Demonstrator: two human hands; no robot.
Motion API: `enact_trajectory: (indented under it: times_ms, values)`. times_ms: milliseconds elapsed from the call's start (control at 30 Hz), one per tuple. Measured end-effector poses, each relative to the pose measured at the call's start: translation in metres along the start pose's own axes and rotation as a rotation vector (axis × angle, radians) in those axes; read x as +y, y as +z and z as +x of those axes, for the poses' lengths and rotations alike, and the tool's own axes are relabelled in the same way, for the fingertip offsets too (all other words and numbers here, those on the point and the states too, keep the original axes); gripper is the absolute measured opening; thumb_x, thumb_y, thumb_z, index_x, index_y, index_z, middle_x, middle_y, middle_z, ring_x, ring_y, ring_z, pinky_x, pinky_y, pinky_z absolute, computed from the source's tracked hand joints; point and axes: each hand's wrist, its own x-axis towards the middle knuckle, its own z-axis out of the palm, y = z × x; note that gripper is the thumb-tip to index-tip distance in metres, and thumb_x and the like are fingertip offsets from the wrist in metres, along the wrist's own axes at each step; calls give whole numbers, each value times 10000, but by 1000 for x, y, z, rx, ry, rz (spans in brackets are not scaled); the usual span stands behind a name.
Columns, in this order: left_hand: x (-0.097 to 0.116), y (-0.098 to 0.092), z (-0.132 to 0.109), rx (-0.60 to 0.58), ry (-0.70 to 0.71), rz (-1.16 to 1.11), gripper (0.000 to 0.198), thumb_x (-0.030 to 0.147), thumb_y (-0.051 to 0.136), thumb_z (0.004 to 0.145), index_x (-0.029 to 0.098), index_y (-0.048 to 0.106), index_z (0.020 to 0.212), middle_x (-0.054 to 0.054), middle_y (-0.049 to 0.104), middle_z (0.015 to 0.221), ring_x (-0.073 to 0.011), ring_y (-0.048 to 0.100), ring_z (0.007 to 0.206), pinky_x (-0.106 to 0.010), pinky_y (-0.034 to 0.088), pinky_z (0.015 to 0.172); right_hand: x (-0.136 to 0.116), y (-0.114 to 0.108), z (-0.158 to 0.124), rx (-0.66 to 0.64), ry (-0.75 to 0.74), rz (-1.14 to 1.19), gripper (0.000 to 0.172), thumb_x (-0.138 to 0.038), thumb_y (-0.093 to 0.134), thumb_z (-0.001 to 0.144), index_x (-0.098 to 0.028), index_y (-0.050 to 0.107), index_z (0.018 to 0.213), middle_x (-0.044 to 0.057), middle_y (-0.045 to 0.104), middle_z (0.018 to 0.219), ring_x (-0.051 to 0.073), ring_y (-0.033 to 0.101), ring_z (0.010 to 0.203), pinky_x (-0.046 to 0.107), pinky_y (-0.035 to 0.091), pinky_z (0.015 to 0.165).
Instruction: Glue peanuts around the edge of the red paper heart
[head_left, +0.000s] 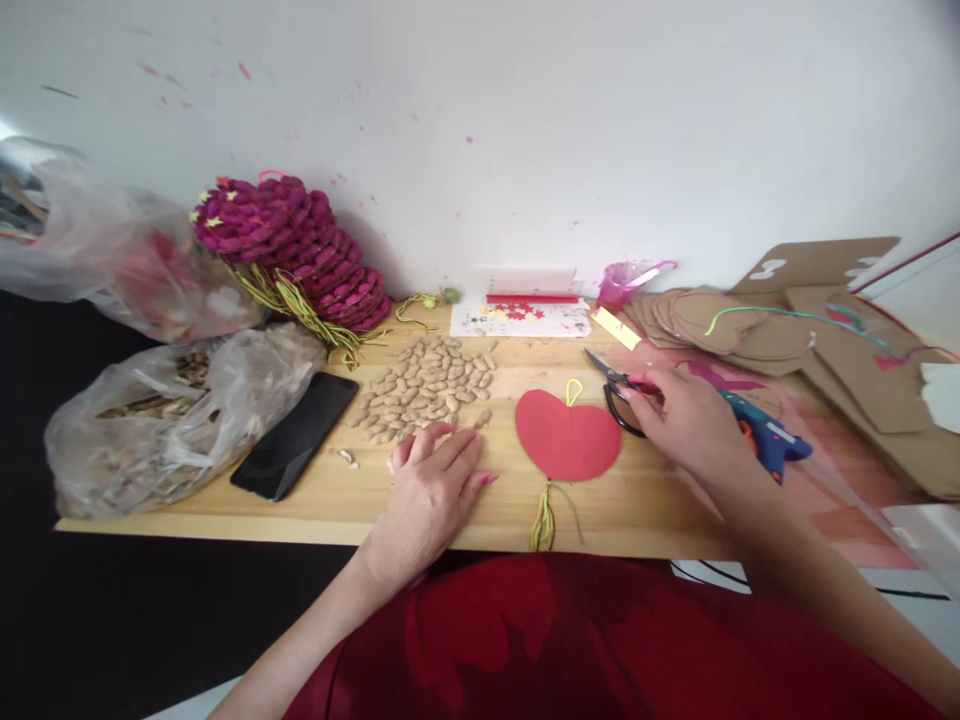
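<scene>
My right hand (682, 415) is closed around the black handles of a pair of scissors (626, 400), whose blades point to the back left. The scissors lie low over the table beside a red heart-shaped cutout (568, 435). A yellow loop (574, 391) stands at the cutout's top, and a yellow-green thread tassel (543, 520) hangs from its bottom point. My left hand (435, 475) rests palm down on the table with its fingers apart, at the front edge of a spread of peanuts (427, 385). What lies under its palm is hidden.
Left are a black phone (296, 435), a plastic bag of peanuts (180, 420) and a purple stack of braided-looking pieces (292, 245). Small stars (517, 312) lie on white paper behind. Right are a blue glue gun (772, 435) and cardboard pieces (847, 350).
</scene>
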Motion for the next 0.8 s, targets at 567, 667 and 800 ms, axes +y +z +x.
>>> enact_trajectory:
  times_ms: [567,667,800]
  values:
    - [-84,-56,-71,274,-183,82,299,158,641,947,275,693,1217,-66,747,1168,-260,712,1043,-454,551,954,-72,26,63,-289,-174,186,630,-419,365,1015,-72,447,1535,224,455,1587,360,431,1474,526,366,1199]
    - [-82,-53,-74,270,-179,81,291,148,641,939,262,702,1199,-68,754,1149,-261,717,1022,-459,561,943,-87,43,80,-327,-133,157,711,-475,348,1014,-47,356,1582,260,404,1607,405,358,1506,568,364,1186]
    - [-77,-53,-77,275,-180,76,292,142,636,943,263,697,1202,-72,754,1147,-257,720,1007,-470,565,945,-107,54,79,-356,-179,148,699,-462,322,1023,-13,406,1552,266,421,1594,395,325,1524,533,304,1231]
